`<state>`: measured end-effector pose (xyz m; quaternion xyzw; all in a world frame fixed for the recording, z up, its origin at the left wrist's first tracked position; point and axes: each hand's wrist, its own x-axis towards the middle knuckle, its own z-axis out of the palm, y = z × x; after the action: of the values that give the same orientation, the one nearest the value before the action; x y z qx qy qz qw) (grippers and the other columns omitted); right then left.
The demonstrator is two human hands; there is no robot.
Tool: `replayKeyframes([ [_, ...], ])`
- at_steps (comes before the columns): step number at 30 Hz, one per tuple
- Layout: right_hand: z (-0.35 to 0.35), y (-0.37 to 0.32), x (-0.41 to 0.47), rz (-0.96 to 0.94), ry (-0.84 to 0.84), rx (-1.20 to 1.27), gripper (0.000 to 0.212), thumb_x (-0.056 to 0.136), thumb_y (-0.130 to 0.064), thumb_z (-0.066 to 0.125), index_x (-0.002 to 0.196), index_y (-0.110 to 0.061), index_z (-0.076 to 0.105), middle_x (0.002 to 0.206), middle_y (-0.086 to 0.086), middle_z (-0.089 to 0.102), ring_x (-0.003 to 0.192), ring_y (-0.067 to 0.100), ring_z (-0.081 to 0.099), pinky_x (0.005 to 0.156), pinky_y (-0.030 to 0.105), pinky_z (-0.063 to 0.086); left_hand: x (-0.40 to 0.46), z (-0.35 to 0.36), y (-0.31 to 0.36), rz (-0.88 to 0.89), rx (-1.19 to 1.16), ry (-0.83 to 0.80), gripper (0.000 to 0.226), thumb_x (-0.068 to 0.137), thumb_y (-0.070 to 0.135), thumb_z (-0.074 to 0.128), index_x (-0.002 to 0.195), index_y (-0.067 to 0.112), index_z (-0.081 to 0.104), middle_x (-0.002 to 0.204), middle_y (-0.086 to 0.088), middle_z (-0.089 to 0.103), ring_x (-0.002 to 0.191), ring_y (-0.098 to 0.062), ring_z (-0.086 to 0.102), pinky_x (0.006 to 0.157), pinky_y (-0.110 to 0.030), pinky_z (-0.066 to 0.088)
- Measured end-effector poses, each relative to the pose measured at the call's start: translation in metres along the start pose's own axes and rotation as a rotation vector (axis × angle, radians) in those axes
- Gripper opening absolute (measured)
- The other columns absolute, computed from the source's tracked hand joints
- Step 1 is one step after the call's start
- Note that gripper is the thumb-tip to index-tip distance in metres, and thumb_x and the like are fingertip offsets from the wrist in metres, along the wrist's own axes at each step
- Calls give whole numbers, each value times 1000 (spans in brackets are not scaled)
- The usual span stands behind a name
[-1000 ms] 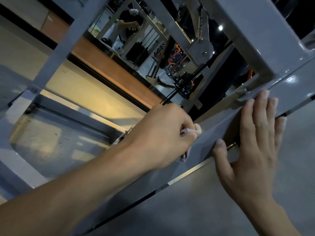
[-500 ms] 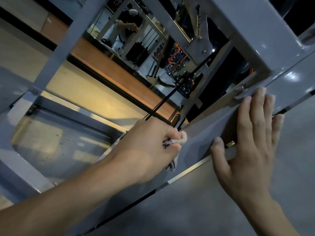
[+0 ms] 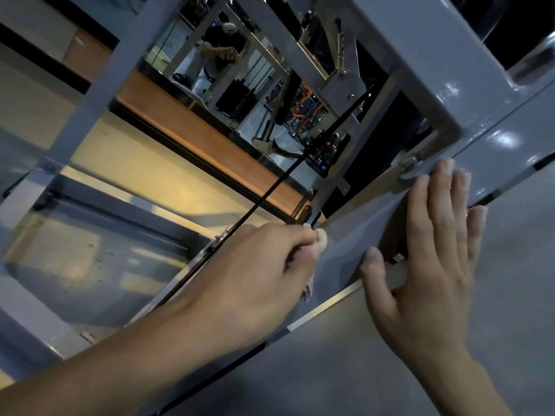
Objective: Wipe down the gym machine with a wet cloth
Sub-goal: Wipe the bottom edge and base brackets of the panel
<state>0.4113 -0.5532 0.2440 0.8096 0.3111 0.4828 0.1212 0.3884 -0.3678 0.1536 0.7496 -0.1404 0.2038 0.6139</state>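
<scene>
A grey gym machine frame fills the view, with a sloping grey beam (image 3: 348, 244) running from lower left to upper right. My left hand (image 3: 252, 274) grips a small pale cloth (image 3: 320, 238) and presses it against the beam's near face. Most of the cloth is hidden under the fingers; a frayed end hangs below the hand. My right hand (image 3: 432, 259) lies flat on the beam to the right, fingers straight and pointing up, thumb spread toward the left hand.
A black cable (image 3: 270, 190) runs diagonally from the left hand up to a metal bracket (image 3: 342, 82). More grey frame bars (image 3: 99, 94) cross at the left. Behind the frame, a wall mirror (image 3: 216, 58) reflects a person and gym equipment. Grey floor (image 3: 390, 370) lies below.
My left hand with the cloth has slid down and left along the beam, uncovering the black cable. My right hand has stayed flat in place.
</scene>
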Motion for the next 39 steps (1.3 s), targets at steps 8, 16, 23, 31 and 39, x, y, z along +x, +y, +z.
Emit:
replayKeyframes([
  [8, -1, 0, 0, 16, -17, 4, 80, 85, -17, 61, 156, 2, 30, 167, 18, 20, 158, 32, 11, 128, 50, 6, -6, -8, -29, -81, -322, -202, 44, 94, 16, 72, 131, 38, 66, 117, 32, 70, 113, 14, 62, 100, -10, 46],
  [16, -9, 9, -5, -37, -37, 73, 69, 90, -19, 53, 153, 4, 37, 165, 19, 25, 157, 31, 16, 128, 48, 11, 3, 25, -11, 51, -160, 198, 50, 74, 39, 86, 123, 36, 73, 109, 27, 73, 98, 15, 65, 84, -10, 54],
  [23, -17, 13, -15, 29, -40, 144, 71, 89, -17, 55, 154, 3, 32, 167, 16, 21, 157, 28, 15, 128, 43, 11, 56, 25, 63, 226, -239, 361, 19, 79, 34, 88, 94, 26, 82, 78, 17, 75, 71, 5, 69, 66, -22, 58],
  [31, -21, 13, -18, 33, -51, 130, 72, 89, -17, 56, 154, 3, 33, 167, 15, 22, 157, 29, 14, 128, 45, 11, 42, 24, 16, 266, -205, 236, 21, 80, 34, 83, 99, 26, 82, 87, 17, 74, 79, -2, 71, 68, -24, 60],
  [39, -16, 4, -25, 14, -97, 143, 70, 91, -19, 53, 154, 2, 34, 167, 15, 23, 158, 29, 14, 128, 46, 9, 33, 13, -5, 274, -153, 131, 20, 83, 32, 84, 103, 29, 82, 90, 13, 76, 83, -5, 73, 73, -29, 61],
])
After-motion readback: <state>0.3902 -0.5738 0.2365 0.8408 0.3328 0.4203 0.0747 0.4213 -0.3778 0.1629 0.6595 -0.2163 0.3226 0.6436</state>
